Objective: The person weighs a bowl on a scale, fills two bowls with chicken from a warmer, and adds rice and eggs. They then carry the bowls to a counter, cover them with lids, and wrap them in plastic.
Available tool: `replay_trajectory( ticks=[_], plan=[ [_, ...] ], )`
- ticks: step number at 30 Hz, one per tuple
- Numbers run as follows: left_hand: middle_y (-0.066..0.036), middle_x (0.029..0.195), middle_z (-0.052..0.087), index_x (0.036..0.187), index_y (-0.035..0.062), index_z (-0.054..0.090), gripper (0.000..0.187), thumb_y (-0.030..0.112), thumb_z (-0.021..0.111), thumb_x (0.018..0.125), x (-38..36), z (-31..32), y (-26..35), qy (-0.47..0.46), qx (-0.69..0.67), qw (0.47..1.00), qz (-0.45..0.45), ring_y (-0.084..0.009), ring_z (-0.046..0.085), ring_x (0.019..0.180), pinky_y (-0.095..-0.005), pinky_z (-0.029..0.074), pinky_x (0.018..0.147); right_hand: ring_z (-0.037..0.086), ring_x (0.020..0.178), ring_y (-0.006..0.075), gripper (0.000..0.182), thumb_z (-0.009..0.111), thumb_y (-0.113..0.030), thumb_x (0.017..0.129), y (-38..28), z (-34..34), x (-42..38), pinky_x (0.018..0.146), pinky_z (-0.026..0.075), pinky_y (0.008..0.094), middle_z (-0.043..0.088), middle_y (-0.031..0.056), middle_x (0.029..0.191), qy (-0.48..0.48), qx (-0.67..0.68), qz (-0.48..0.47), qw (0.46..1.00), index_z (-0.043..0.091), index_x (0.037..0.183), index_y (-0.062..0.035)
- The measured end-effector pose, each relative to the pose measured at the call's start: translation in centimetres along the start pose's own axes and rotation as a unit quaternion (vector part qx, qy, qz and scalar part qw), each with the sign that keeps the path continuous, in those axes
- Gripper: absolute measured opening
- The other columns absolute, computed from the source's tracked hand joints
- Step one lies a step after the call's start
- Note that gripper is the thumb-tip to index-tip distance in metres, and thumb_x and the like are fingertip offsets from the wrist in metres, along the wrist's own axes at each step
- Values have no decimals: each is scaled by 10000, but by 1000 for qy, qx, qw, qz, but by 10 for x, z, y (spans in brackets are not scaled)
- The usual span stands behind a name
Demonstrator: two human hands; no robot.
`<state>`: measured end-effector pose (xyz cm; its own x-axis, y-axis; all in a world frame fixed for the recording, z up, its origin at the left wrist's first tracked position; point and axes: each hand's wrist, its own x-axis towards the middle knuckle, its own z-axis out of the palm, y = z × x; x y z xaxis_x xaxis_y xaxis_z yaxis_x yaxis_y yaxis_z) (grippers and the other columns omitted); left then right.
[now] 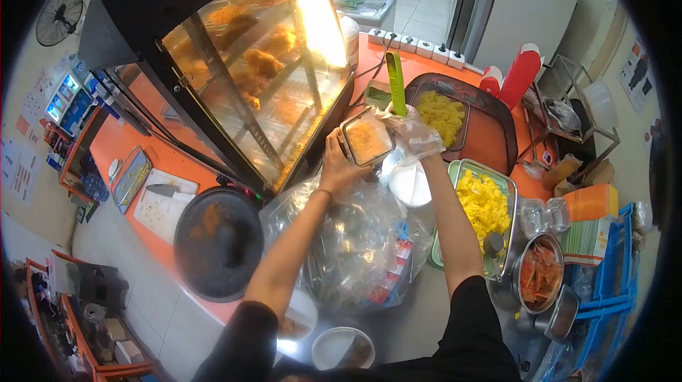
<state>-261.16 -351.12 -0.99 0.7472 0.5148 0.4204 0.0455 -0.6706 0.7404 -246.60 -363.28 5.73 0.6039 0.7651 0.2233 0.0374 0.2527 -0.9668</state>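
My left hand (342, 167) is wrapped round the side of a square, dark-rimmed container (368, 139) with an orange, crumbly or saucy content. It is tilted toward me. My right hand (419, 135) is at the container's right side, inside clear plastic that looks like a glove or a bag; its fingers are hard to make out. Just behind stands a bright green handle (396, 83); its lower end is hidden. Below the hands are white round containers (410, 184) and a large clear plastic bag (348, 240) with colourful packets in it.
A lit glass warmer (249, 62) with fried food stands at the left. At the right are a tray of yellow food (483, 204), a tray of yellow rice-like food (442, 117) and a metal bowl (541, 275). A knife (163, 189) lies on a white board (153, 215).
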Motion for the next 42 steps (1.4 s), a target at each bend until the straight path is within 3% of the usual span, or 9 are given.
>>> replay_trajectory(
  ticks=[9, 11, 14, 19, 25, 34, 37, 39, 42],
  plan=[
    [-195, 1299, 410, 1330, -29, 326, 1067, 311, 902, 499, -8, 0, 14, 31, 86, 986, 136, -312, 432, 1234, -388, 377, 1052, 585, 746, 287, 285, 706, -247, 768, -77, 35, -25, 668, 454, 392, 601, 140, 822, -110, -415, -275, 860, 600, 858, 2],
    [-192, 1292, 418, 1323, -31, 324, 1059, 324, 906, 512, -11, -4, 17, -24, -155, 988, -2, -286, 423, 1241, -378, 367, 1056, 578, 688, 261, 292, 714, -257, 767, -87, 33, -30, 637, 443, 393, 585, 143, 764, -112, -438, -299, 840, 619, 877, -4],
    [-177, 1257, 426, 1317, -17, 318, 1060, 310, 915, 504, -9, -5, 3, 32, -165, 986, -1, -293, 433, 1201, -392, 364, 1033, 496, 577, 109, 162, 708, -130, 785, -69, 2, -44, 517, 423, 287, 528, -3, 659, 132, -277, -110, 945, 580, 837, -46],
    [-186, 1264, 392, 1332, 4, 291, 1021, 234, 893, 540, -3, -35, 3, 140, -16, 990, 10, -317, 393, 1213, -410, 323, 1042, 482, 500, 97, 155, 678, -182, 846, -23, -57, -76, 466, 404, 276, 541, -14, 631, 377, -50, 47, 924, 606, 891, -53],
    [-178, 1222, 396, 1304, 18, 309, 995, 283, 881, 534, -11, -64, 20, 157, 34, 984, 79, -331, 390, 1175, -432, 329, 1011, 617, 618, 324, 504, 686, -493, 753, 81, -96, -47, 597, 476, 443, 616, 156, 660, 498, -360, 36, 788, 605, 762, 4],
    [-141, 1246, 380, 1333, 28, 293, 1039, 228, 885, 503, -17, -70, 42, 145, 6, 986, 85, -286, 397, 1197, -387, 336, 1035, 643, 854, 300, 653, 571, -678, 757, 87, -93, -8, 735, 488, 419, 678, 153, 943, 106, -493, 273, 819, 657, 1019, -87],
    [-143, 1251, 381, 1333, 27, 294, 1039, 231, 881, 501, -18, -72, 50, 132, 12, 987, 88, -287, 397, 1200, -390, 337, 1035, 651, 802, 269, 587, 585, -652, 755, 87, -91, 11, 684, 500, 409, 695, 116, 896, -177, -650, 287, 681, 713, 884, -94],
    [-143, 1252, 383, 1332, 25, 295, 1036, 236, 878, 502, -17, -74, 54, 126, 15, 988, 91, -287, 398, 1201, -392, 338, 1035, 659, 803, 266, 557, 584, -621, 767, 54, -69, 1, 673, 503, 407, 693, 102, 882, -156, -665, 327, 653, 718, 865, -89],
    [-185, 1229, 385, 1317, -12, 283, 1034, 321, 884, 545, -21, -75, 60, 117, 13, 986, 119, -326, 390, 1179, -433, 326, 1023, 650, 917, 334, 440, 598, -494, 818, 53, -74, -1, 764, 495, 456, 684, 142, 987, 51, -586, 209, 781, 698, 966, -91]
  ],
)
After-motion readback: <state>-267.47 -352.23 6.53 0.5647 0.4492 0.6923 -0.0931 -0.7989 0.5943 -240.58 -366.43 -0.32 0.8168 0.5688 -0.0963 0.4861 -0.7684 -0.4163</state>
